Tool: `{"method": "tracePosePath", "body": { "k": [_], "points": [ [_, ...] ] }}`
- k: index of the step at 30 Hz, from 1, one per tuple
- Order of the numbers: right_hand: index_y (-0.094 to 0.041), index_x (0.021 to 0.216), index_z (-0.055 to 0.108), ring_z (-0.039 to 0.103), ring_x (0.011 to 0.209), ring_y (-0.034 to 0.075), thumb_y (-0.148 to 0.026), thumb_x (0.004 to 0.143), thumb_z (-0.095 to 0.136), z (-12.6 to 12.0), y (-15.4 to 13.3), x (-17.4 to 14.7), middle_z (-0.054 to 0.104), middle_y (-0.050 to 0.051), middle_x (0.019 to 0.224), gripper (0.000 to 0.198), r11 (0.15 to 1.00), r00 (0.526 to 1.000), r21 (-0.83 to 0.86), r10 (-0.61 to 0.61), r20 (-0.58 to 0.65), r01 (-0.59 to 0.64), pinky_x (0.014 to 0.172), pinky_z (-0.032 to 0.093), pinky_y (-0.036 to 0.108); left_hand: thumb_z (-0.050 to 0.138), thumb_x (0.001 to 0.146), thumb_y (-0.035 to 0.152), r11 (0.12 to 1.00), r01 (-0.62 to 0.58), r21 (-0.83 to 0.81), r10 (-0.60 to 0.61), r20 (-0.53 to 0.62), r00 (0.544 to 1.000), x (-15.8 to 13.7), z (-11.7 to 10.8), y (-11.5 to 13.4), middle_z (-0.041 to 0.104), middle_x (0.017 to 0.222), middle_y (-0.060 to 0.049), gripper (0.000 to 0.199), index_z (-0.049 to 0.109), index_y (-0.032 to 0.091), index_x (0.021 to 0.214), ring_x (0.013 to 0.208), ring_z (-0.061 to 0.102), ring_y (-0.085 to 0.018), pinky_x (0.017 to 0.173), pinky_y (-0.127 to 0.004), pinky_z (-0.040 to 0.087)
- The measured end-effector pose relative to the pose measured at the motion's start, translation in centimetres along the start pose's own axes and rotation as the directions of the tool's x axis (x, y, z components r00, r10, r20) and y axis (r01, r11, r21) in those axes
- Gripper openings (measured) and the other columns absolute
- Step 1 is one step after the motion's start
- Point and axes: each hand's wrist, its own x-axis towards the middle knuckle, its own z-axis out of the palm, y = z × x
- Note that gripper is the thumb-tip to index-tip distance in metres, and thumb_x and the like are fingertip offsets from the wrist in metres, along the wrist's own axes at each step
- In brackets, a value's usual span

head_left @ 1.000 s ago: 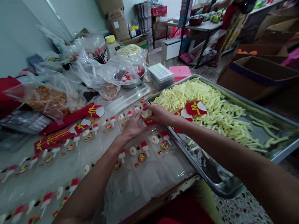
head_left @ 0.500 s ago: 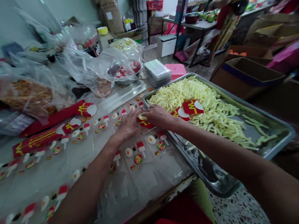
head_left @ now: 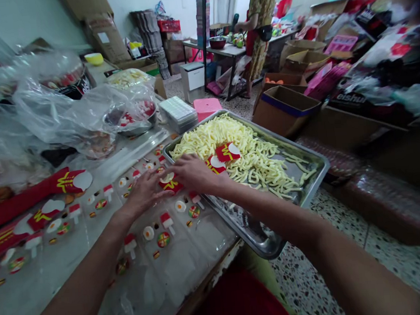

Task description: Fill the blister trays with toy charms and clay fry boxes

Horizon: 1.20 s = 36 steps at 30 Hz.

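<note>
Between my hands is a small red fry carton (head_left: pixel 173 185) with yellow zigzag lines and a pale top. My left hand (head_left: pixel 143 194) has its thumb along the carton's lower edge and its fingers by the upper left. From the right, my right hand (head_left: pixel 193 172) bends its fingers over the carton; their tips are partly hidden. Beside it, a metal tray (head_left: pixel 255 243) bears a heap of pale yellow toy-like fries (head_left: pixel 226 129). Two more red cartons, one of them an upper carton (head_left: pixel 227 151), lie on the fries.
Clear plastic bags (head_left: pixel 171 267) with small fried-egg, popsicle and pizza pieces cover the table. Stacked red cartons (head_left: pixel 43 215) lie at left. Behind are a metal bowl (head_left: pixel 131 129), clear boxes (head_left: pixel 178 112) and a pink stool (head_left: pixel 206 107). Cardboard boxes (head_left: pixel 286 108) stand right; a person (head_left: pixel 258 32) stands farther back.
The view has swung right, so the table and tray appear farther left. Both hands stay at the same carton, and my right hand's fingers now lie more across its top.
</note>
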Motion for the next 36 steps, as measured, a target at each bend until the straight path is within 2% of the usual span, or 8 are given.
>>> {"method": "tracePosePath", "body": {
  "k": [3,6,11,16,20,26,31,36],
  "points": [
    [-0.018,0.1,0.076,0.052,0.107,0.032,-0.046,0.095,0.063,-3.4,2.0,-4.4,0.069,0.014,0.106,0.031,0.922,0.925,-0.071,0.38,-0.018,-0.381,0.089,0.037,0.043,0.074,0.079,0.058,0.998,-0.001,-0.062,0.0,-0.007,1.0,0.6,-1.0,0.3,0.056,0.145,-0.013,0.075,0.055,0.023,0.142,0.134,0.052,-0.032,0.112,-0.047,0.041],
    [-0.017,0.097,0.078,0.053,0.107,0.032,-0.047,0.084,0.076,-4.3,4.5,-8.1,0.066,0.016,0.111,0.033,0.847,0.846,-0.062,0.531,0.052,-0.528,0.084,0.038,0.039,0.066,0.084,0.061,0.996,0.038,-0.076,-0.053,-0.215,0.975,1.5,-2.1,2.2,0.06,0.138,-0.013,0.064,0.061,0.021,0.134,0.131,0.053,-0.032,0.114,-0.046,0.039],
    [-0.015,0.091,0.079,0.058,0.08,0.017,-0.029,0.086,0.074,-2.8,7.0,-9.0,0.068,0.005,0.087,0.016,0.756,0.819,0.317,0.547,0.172,-0.572,0.07,0.039,0.028,0.07,0.083,0.055,0.997,-0.07,-0.026,0.06,-0.284,0.957,4.2,-2.0,11.0,0.058,0.141,-0.012,0.066,0.056,0.022,0.139,0.132,0.051,-0.032,0.116,-0.045,0.036],
    [-0.015,0.088,0.075,0.057,0.08,0.013,-0.024,0.089,0.067,-5.4,7.3,-8.5,0.067,0.0,0.082,0.012,0.708,0.946,0.636,0.303,0.118,-0.306,0.075,0.043,0.024,0.083,0.069,0.043,0.998,-0.05,0.022,0.051,-0.072,0.996,7.1,-0.5,18.8,0.055,0.142,-0.023,0.093,0.045,0.01,0.146,0.132,0.051,-0.04,0.112,-0.05,0.039],
    [-0.02,0.099,0.078,0.055,0.075,0.012,-0.034,0.088,0.07,-9.3,8.2,-13.0,0.067,-0.001,0.085,0.02,0.754,0.953,0.599,0.297,0.055,-0.269,0.071,0.042,0.026,0.083,0.066,0.038,0.998,0.038,-0.042,-0.041,-0.072,0.997,6.5,-0.4,18.2,0.053,0.143,-0.021,0.095,0.041,0.011,0.146,0.131,0.054,-0.038,0.11,-0.047,0.044],
    [-0.021,0.082,0.079,0.053,0.06,0.011,-0.03,0.085,0.07,-8.6,9.7,-21.2,0.065,-0.002,0.066,0.013,0.738,0.826,0.424,0.561,0.047,-0.525,0.061,0.037,0.029,0.083,0.057,0.026,0.994,0.08,-0.08,-0.082,-0.022,0.996,2.5,-1.4,15.4,0.059,0.136,-0.02,0.094,0.045,0.008,0.141,0.123,0.058,-0.038,0.106,-0.046,0.048],
    [-0.023,0.093,0.08,0.059,0.072,0.017,-0.024,0.078,0.071,-5.6,8.3,-20.0,0.071,0.003,0.082,0.017,0.848,0.852,0.1,0.51,0.115,-0.521,0.062,0.037,0.03,0.086,0.062,0.042,0.979,-0.024,-0.201,0.019,-0.026,0.999,1.7,-0.9,17.5,0.062,0.137,-0.012,0.09,0.05,0.019,0.141,0.12,0.062,-0.033,0.107,-0.042,0.047],
    [-0.022,0.085,0.079,0.06,0.071,0.02,-0.021,0.075,0.068,-3.7,7.5,-19.4,0.072,0.007,0.084,0.014,0.823,0.791,-0.127,0.568,0.225,-0.554,0.057,0.031,0.031,0.085,0.064,0.049,0.977,0.012,-0.211,-0.014,-0.009,1.0,1.0,-0.9,16.5,0.059,0.144,-0.012,0.094,0.049,0.02,0.145,0.127,0.059,-0.035,0.109,-0.045,0.045]
  ]
}}
